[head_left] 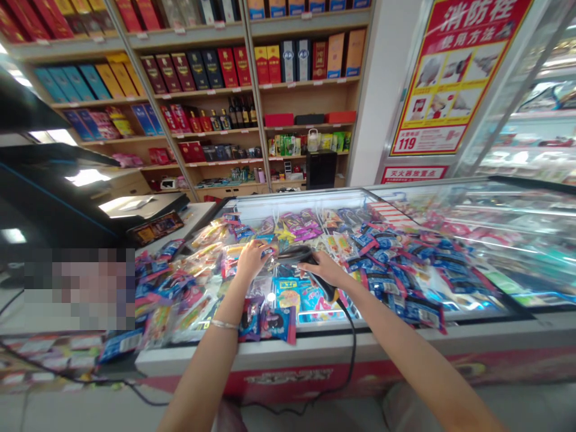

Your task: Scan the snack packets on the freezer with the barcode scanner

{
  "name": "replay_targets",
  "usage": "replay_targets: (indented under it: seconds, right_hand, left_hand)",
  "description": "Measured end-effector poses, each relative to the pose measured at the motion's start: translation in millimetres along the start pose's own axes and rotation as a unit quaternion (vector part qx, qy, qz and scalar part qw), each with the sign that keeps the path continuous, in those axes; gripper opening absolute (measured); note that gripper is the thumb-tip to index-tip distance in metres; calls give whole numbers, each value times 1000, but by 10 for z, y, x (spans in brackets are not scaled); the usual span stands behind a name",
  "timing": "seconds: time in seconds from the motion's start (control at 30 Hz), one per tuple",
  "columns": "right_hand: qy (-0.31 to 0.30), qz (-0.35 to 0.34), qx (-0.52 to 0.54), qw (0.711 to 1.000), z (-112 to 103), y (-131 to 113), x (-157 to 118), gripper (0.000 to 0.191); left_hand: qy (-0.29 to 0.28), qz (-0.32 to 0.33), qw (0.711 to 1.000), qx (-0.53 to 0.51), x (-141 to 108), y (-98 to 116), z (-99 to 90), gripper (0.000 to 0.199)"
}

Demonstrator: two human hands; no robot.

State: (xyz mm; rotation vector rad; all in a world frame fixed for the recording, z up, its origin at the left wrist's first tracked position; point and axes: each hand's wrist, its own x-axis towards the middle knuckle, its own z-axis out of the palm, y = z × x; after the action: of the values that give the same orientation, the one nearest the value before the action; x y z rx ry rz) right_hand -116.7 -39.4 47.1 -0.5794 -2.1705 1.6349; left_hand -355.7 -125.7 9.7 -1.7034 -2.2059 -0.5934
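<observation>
A shop fills the view. Wooden shelves (261,144) at the back carry boxed liquor cartons (198,69) in red, blue and yellow, with a row of dark bottles (240,113) on one shelf. To the right, a red and yellow poster (454,78) hangs beside a refrigerated case. A long glass-sided display freezer (270,360) runs across the middle of the view, with a red panel along its front. To its left lies a pale tabletop (198,219), and a pixelated patch (78,288) hides part of the lower left.

Colourful snack packets (396,258) lie heaped in the freezer, mostly blue ones on the right and mixed clear ones on the left. Both hands reach over the middle of the heap, apart but close together. The right hand (321,270) is wrapped around a black handheld barcode scanner (310,267), whose head points toward the left hand and sits just beside it. A black cable (354,342) runs from the scanner's base down over the freezer's front. The left hand (252,259) rests on a clear packet (265,255), though whether it grips it cannot be told. A thin bracelet (224,324) circles the left wrist.
</observation>
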Motion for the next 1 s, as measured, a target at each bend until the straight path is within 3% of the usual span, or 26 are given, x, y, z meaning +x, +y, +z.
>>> replay_targets:
  seconds: [0.23,0.63,1.0]
  right_hand:
    - [23,-2,32,999,-2,-62,-28,21]
    - [38,-29,-10,999,-25,-6,1,27]
    - [22,-2,4,1000,-11,-49,-18,26]
  left_hand:
    - [95,21,988,-117,36,114,-48,31]
    - [60,-12,985,-164,19,186,-115,35]
    - [54,-1,984,-167,24,157,-100,39]
